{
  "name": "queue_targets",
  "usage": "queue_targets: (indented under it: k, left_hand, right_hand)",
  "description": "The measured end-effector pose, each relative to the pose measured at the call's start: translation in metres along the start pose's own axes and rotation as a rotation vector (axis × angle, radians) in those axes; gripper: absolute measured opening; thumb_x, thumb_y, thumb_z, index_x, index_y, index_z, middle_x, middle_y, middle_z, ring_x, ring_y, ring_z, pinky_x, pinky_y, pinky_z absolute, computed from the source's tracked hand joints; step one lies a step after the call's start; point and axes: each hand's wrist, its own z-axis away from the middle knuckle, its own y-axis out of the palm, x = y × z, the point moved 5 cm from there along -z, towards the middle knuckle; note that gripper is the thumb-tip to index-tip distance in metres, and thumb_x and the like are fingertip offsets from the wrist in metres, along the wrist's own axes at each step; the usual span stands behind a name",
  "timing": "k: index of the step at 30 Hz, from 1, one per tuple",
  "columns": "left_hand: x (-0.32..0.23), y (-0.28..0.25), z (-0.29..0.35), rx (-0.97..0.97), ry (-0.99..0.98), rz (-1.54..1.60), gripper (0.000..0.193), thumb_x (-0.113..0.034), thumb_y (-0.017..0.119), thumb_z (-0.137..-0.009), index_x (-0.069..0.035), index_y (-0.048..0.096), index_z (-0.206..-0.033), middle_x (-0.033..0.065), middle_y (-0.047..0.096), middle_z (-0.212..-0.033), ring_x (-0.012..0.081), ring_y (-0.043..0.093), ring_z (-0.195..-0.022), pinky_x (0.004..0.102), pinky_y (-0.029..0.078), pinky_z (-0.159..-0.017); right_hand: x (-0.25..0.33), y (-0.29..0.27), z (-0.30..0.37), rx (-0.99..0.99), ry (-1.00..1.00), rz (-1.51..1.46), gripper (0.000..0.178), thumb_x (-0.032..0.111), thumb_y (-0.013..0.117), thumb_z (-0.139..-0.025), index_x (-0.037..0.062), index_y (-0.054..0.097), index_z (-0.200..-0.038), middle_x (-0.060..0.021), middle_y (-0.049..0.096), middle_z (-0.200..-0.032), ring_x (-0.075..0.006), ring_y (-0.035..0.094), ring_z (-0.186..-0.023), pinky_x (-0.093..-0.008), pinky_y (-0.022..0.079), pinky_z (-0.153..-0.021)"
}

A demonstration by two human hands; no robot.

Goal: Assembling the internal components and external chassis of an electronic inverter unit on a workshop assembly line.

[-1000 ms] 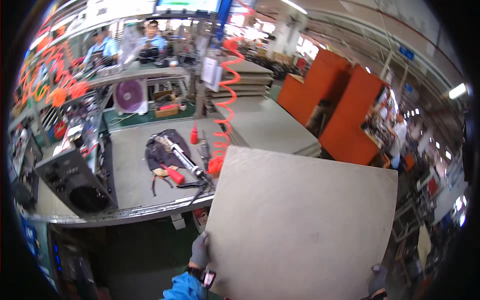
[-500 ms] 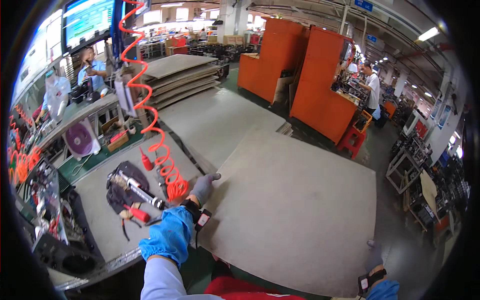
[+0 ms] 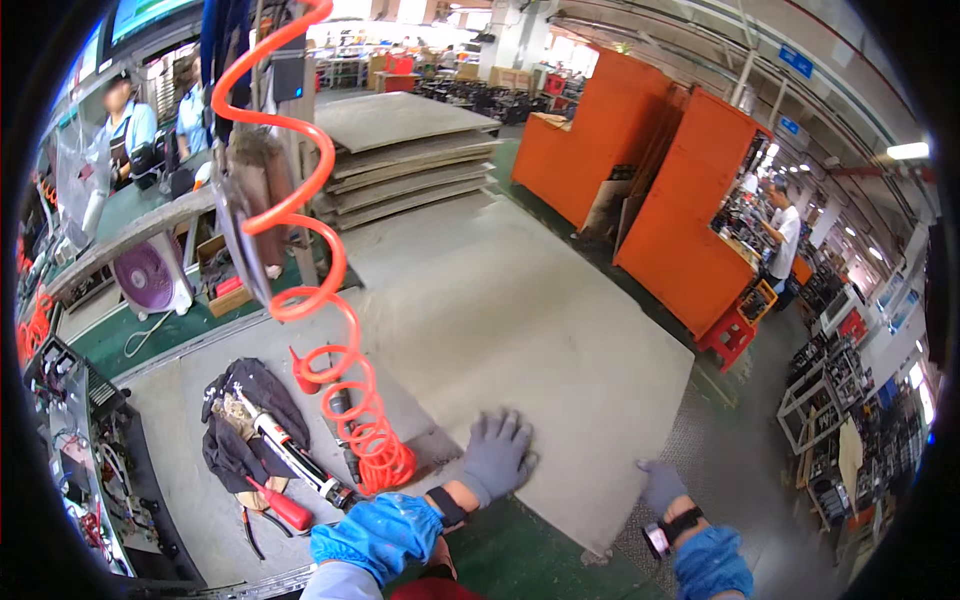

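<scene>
A large flat grey board (image 3: pixel 560 350) lies slanting away from me, over the low stack that was in front of me. My left hand (image 3: pixel 495 458), in a grey glove, rests flat on its near left part with the fingers spread; nothing is held in it. At the board's right edge is my right hand (image 3: pixel 664 488), gloved too, with its thumb pointing at the edge; its other fingers are hidden. To the left, on a grey work surface, lie a black cloth (image 3: pixel 245 420), a caulking gun (image 3: pixel 290 450), a red-handled tool (image 3: pixel 285 508) and pliers (image 3: pixel 255 530).
A coiled orange air hose (image 3: pixel 335 260) hangs down at the left of the boards. Behind is a taller stack of grey boards (image 3: pixel 400 170). Orange cabinets (image 3: pixel 690 210) and a red stool (image 3: pixel 728 340) stand to the right. People work at far left and far right.
The board has shifted away from me and lies lower, lined up over the stack. My left hand has gone from its left edge to flat on top; my right hand has moved left.
</scene>
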Motion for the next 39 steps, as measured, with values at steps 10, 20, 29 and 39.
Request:
queue_targets:
  k: [10,20,29,39]
  left_hand:
    - [0.024,-0.036,0.130,-0.122,-0.019,0.363,0.038,-0.035,0.056,-0.091,-0.005,0.061,-0.113,0.0171,0.059,-0.118,0.0369,0.056,-0.110,0.0463,0.045,-0.092]
    - [0.020,-0.165,0.544,-0.527,-0.998,0.152,0.020,-0.023,0.065,-0.087,-0.006,0.069,-0.097,0.0130,0.066,-0.091,0.0296,0.065,-0.085,0.0368,0.052,-0.077]
    - [0.021,-0.295,0.776,-1.113,-1.384,-0.056,0.028,-0.021,0.062,-0.086,0.000,0.068,-0.102,0.0159,0.070,-0.095,0.0255,0.068,-0.091,0.0344,0.052,-0.082]
    - [0.057,-0.241,0.923,-0.931,-1.317,0.833,0.027,-0.024,0.062,-0.090,0.001,0.069,-0.099,0.0005,0.061,-0.079,0.0068,0.051,-0.066,0.0238,0.042,-0.057]
  right_hand:
    - [0.099,0.133,-0.167,0.070,0.431,-0.777,0.029,0.026,0.052,-0.096,-0.0003,0.064,-0.099,-0.0158,0.066,-0.094,-0.0268,0.064,-0.079,-0.0415,0.052,-0.071]
    - [0.101,0.216,0.029,0.045,0.339,-0.930,0.026,0.030,0.043,-0.100,0.0062,0.054,-0.097,-0.0078,0.058,-0.080,-0.0191,0.058,-0.066,-0.0351,0.051,-0.056]
    - [0.252,0.309,0.332,0.902,0.182,-0.785,0.013,0.010,0.052,-0.092,0.0037,0.053,-0.103,-0.0077,0.054,-0.073,-0.0167,0.054,-0.052,-0.0308,0.048,-0.045]
    - [0.380,0.341,0.521,0.967,0.063,-0.646,0.017,0.017,0.055,-0.093,0.0021,0.057,-0.099,-0.0075,0.060,-0.077,-0.0151,0.059,-0.063,-0.0299,0.051,-0.055]
